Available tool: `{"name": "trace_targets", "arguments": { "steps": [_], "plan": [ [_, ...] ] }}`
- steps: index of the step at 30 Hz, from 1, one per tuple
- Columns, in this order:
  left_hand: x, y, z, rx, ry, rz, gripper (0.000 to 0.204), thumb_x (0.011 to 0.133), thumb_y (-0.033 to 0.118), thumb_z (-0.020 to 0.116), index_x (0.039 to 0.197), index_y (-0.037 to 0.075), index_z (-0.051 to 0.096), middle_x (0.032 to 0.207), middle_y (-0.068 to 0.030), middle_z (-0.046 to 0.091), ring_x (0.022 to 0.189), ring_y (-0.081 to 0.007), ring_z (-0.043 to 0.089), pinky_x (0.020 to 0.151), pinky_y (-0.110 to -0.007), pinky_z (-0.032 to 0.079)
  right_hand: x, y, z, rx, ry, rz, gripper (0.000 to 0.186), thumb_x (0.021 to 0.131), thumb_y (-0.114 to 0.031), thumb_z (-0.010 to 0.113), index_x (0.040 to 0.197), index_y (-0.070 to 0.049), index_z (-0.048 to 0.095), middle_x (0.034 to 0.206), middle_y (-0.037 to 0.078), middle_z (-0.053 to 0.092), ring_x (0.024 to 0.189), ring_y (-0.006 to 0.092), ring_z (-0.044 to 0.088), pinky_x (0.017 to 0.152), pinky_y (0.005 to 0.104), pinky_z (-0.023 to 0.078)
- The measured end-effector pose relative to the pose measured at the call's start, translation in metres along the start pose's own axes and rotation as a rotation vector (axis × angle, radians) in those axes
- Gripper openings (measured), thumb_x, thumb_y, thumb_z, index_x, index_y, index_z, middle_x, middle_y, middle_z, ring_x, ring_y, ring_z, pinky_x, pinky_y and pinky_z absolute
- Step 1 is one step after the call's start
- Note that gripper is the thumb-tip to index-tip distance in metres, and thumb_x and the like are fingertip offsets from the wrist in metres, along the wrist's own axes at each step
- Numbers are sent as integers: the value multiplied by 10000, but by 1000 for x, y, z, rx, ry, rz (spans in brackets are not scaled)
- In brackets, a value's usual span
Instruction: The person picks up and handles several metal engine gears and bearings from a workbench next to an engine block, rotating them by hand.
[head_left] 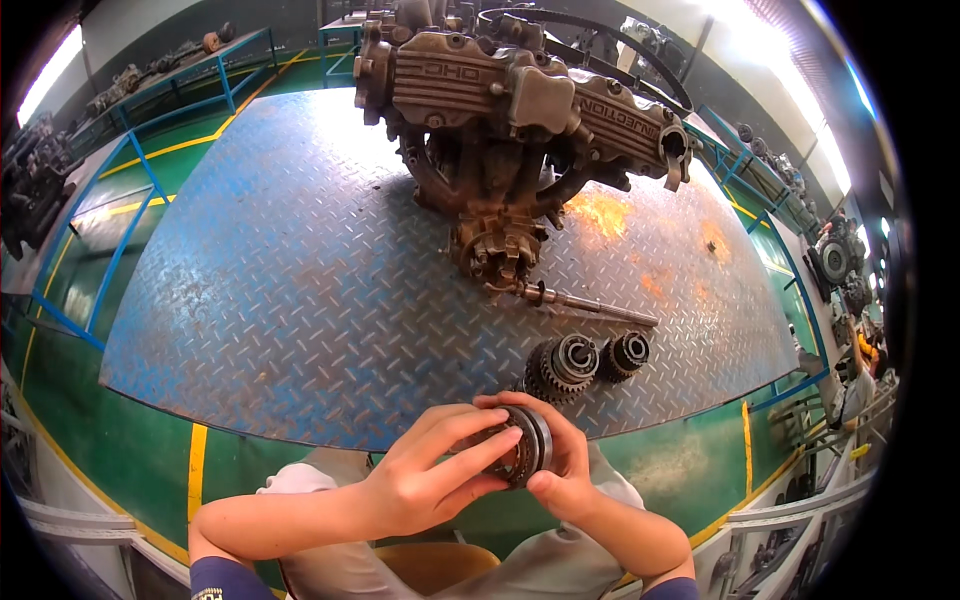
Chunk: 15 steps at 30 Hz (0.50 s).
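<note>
Above my lap, at the near edge of the metal-topped table (270, 270), a dark grooved gear ring (543, 445) is between my two hands. My right hand (568, 462) curls round its outer side, thumb low and fingers over the top. From the other side my left hand (425, 470) grips it, with fingertips laid on its face and into its opening; part of the ring is hidden behind them. Just beyond, a stack of toothed gears (563, 368) stands on the table, and a smaller gear (628, 356) sits to its right.
A large brown engine (500, 100) occupies the table's far middle. A steel shaft (590, 305) sticks out from its lower end toward the right. Blue-framed benches (225, 80) with metal parts line the left side, and more racks (780, 180) stand at right. The floor (130, 440) is green with yellow lines.
</note>
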<state>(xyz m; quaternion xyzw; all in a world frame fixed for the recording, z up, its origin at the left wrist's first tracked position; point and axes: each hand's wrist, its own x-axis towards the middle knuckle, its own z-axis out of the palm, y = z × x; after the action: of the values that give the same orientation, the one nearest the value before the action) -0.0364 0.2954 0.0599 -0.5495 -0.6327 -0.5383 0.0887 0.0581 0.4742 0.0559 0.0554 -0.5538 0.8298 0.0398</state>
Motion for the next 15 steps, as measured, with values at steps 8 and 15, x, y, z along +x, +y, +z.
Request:
{"name": "trace_targets", "arguments": {
  "steps": [8, 15],
  "plan": [
    [0, -1, -1, 21, -3, -3, 569, 688, 54, 834, 1224, -4, 651, 1261, -189, 594, 1072, -381, 615, 878, -452, 542, 2, 0, -1, 1, -10, 4, 863, 832, -310, 805, 1477, 52, 361, 1481, 220, 448, 1286, 269, 544, 1073, 393, 469],
    [0, 0, 2, 33, 39, 38, 581, 677, 60, 841, 1214, -37, 641, 1255, -198, 601, 1054, -382, 625, 870, -455, 544, 0, 0, 1, 37, -6, 17, 878, 826, -311, 811, 1482, 54, 355, 1485, 221, 441, 1284, 269, 545, 1076, 395, 465]
  ]
}}
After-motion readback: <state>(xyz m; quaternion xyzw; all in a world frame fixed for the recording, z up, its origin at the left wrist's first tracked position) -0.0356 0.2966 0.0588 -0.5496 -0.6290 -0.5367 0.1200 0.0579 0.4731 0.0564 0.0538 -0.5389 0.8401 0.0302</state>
